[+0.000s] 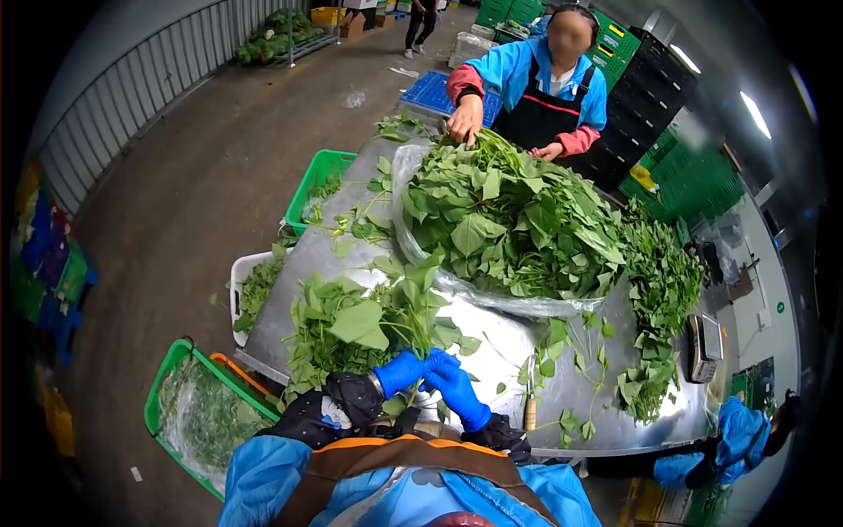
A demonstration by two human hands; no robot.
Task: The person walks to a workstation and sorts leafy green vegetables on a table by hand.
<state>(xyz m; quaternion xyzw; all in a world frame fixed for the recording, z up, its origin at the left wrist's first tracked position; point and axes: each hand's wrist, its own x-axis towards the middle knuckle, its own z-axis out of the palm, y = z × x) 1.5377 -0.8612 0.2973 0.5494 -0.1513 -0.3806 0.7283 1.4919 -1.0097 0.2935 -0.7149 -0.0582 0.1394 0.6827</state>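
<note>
My left hand (399,373), in a blue glove, is closed around the stems of a bunch of leafy greens (358,325) at the table's near edge. The bunch has broad, pointed green leaves that fan out away from me. My right hand (458,393), also gloved in blue, meets the left at the stems with its fingers closed. Its fingertips are partly hidden, so what they pinch is hard to make out. A knife (530,411) with a wooden handle lies to the right of my right hand. Beyond is a big heap of greens (518,220) on clear plastic.
A co-worker (549,88) handles the heap across the metal table (474,329). More greens (659,299) and a scale (705,347) are on the right. Green crates (320,167), (180,351) and a white crate (235,294) stand left. Another person's blue sleeve (738,430) shows at right.
</note>
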